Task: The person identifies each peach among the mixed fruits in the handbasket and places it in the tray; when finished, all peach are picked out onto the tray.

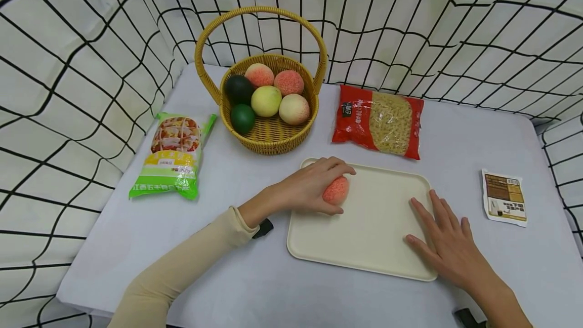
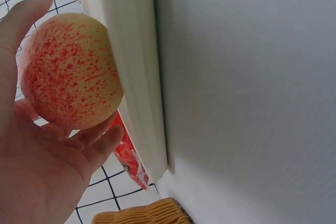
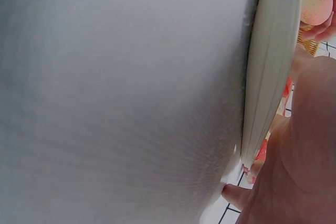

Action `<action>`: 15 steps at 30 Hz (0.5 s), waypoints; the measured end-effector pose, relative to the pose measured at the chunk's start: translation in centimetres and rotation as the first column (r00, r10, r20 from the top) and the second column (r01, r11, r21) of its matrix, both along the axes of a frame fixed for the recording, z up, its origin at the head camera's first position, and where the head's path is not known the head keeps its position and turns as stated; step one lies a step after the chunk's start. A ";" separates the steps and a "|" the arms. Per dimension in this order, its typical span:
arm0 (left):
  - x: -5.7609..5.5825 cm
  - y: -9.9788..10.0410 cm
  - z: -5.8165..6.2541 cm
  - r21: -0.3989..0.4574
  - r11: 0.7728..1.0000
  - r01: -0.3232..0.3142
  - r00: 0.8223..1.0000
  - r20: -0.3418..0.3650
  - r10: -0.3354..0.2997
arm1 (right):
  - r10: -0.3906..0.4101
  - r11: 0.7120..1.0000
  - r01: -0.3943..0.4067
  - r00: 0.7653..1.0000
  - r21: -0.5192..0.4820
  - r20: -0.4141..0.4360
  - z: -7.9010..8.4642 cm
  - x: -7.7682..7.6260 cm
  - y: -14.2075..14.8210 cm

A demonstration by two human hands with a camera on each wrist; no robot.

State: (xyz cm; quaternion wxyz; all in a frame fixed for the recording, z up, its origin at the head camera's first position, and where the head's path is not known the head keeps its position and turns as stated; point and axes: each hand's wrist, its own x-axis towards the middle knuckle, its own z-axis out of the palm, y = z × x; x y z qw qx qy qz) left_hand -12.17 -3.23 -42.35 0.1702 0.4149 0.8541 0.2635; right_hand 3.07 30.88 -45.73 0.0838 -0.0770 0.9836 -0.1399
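A pink-red peach point(image 1: 336, 191) sits on the left part of a cream rectangular tray point(image 1: 373, 227). My left hand point(image 1: 314, 183) grips the peach from the left, fingers bent round its far side and thumb along the near side. From the left wrist, the peach point(image 2: 73, 72) shows red speckles over pale yellow, with the palm point(image 2: 37, 177) behind it and the tray's wall point(image 2: 131, 66) alongside. Spread over the tray's right edge, my right hand point(image 1: 448, 244) rests with fairly straight fingers. The right wrist view has this hand point(image 3: 310, 145) beside the tray's rim point(image 3: 273, 61).
Behind the tray stands a wicker basket point(image 1: 268, 143) with a tall handle, holding several fruits. A red pasta bag point(image 1: 379, 121) lies at the back, a green food bag point(image 1: 173, 156) at left, a small white-and-brown packet point(image 1: 504, 198) at right. Black wire mesh point(image 1: 373, 29) surrounds the table.
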 end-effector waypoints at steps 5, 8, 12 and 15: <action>-0.3 -0.1 0.5 0.014 1.000 -0.021 1.000 -0.003 0.021 | 0.016 1.000 -0.016 1.000 -0.008 -0.026 -0.1 0.1 0.1; -0.5 -0.3 0.8 0.036 0.999 -0.034 0.999 0.008 0.033 | 0.020 1.000 -0.021 0.999 -0.012 -0.033 -0.2 0.1 0.2; -0.9 -0.5 1.4 0.068 0.997 -0.047 0.999 0.024 0.046 | 0.018 1.000 -0.019 0.999 -0.015 -0.033 -0.2 0.1 0.2; -1.1 -0.7 1.9 0.081 0.995 -0.057 0.998 0.038 0.054 | 0.015 1.000 -0.016 0.999 -0.016 -0.029 -0.2 0.1 0.2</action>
